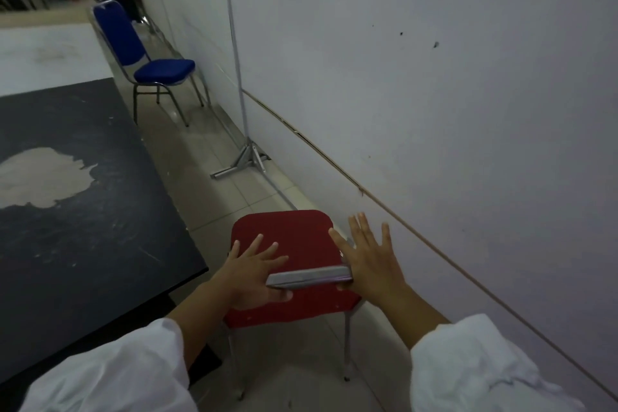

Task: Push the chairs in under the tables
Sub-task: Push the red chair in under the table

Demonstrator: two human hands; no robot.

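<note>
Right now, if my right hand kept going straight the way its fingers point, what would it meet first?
Probably the white wall. The right hand sits at the right end of the red chair backrest, fingers spread and aimed forward along the wall's foot. Depth is unclear, so it might pass alongside before touching.

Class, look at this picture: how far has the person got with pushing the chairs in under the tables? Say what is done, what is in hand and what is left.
Done: nothing visibly; no chair sits under the black table.
In hand: the left hand and right hand, fingers spread, are at the top of the red chair's backrest; the chair stands beside the table, not under it.
Left: pushing in the red chair, then the blue chair by the wall.
</note>
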